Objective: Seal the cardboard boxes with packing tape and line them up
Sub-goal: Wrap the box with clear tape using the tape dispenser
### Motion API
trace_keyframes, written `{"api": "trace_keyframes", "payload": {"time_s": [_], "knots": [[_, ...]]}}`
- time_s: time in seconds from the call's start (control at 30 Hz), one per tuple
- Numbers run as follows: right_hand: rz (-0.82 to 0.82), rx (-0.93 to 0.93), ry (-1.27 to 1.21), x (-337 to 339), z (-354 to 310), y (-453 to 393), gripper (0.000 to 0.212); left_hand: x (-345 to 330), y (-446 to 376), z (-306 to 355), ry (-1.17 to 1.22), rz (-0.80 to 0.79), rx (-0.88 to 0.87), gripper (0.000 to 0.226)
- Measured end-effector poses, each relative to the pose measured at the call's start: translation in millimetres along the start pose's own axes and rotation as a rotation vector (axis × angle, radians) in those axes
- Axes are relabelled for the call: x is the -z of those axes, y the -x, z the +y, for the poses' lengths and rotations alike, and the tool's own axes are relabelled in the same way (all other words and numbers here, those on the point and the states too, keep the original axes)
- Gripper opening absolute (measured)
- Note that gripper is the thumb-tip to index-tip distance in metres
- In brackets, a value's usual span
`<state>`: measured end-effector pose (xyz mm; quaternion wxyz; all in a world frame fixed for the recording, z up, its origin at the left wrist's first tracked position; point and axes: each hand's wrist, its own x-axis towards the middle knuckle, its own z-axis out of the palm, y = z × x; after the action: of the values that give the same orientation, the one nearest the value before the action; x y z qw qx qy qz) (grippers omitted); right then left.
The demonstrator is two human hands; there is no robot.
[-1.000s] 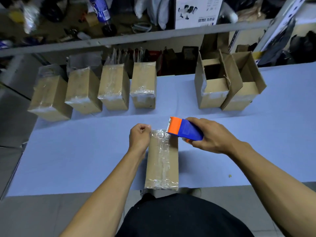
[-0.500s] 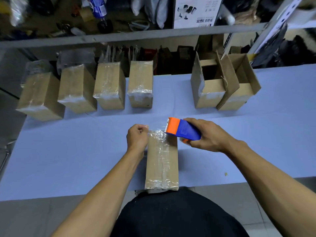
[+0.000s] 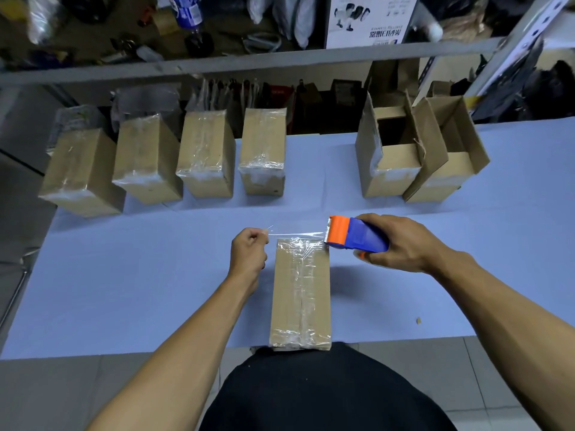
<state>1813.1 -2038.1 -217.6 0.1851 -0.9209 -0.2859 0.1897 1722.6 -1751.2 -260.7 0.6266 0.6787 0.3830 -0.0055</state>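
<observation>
- We have the cardboard box in hand point(image 3: 300, 293) lying at the lower centre of the frame, on the near edge of the blue table point(image 3: 124, 290), its top already taped lengthwise.
- Our left hand point(image 3: 249, 255) pinches the free end of a clear tape strip point(image 3: 295, 236) between thumb and curled fingers; our right hand point(image 3: 401, 242) wraps around the orange-and-blue tape dispenser point(image 3: 354, 234), fingers curled round its body.
- The strip hangs taut above the box's far end. If we let it slacken or twist, we judge it may fold onto itself or land crooked and wrinkled.
- Pulling hard could drag the box off the near edge.
- We count one box being taped, four sealed boxes point(image 3: 205, 154) lined up at upper left, two open boxes point(image 3: 392, 150) at upper right, one dispenser.
</observation>
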Motion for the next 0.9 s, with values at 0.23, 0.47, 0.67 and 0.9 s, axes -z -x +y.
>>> {"api": "trace_keyframes", "payload": {"time_s": [0.23,0.47,0.67,0.9], "knots": [[0.015,-0.026,-0.053,-11.8,4.7,5.8,0.053,-30.7,-0.9,-21.2,0.107,0.067,0.095,0.013],[0.047,-0.056,-0.1,-25.5,5.5,12.4,0.055,-26.4,-20.2,-32.9,0.159,-0.045,0.38,0.086],[0.043,-0.052,-0.074,-24.7,5.5,15.0,0.05,-37.6,23.3,5.8,-0.518,0.252,-0.512,0.037],[0.012,-0.07,0.028,-26.8,13.2,14.0,0.045,-76.8,56.0,-26.7,-1.207,-0.323,-0.772,0.106]]}}
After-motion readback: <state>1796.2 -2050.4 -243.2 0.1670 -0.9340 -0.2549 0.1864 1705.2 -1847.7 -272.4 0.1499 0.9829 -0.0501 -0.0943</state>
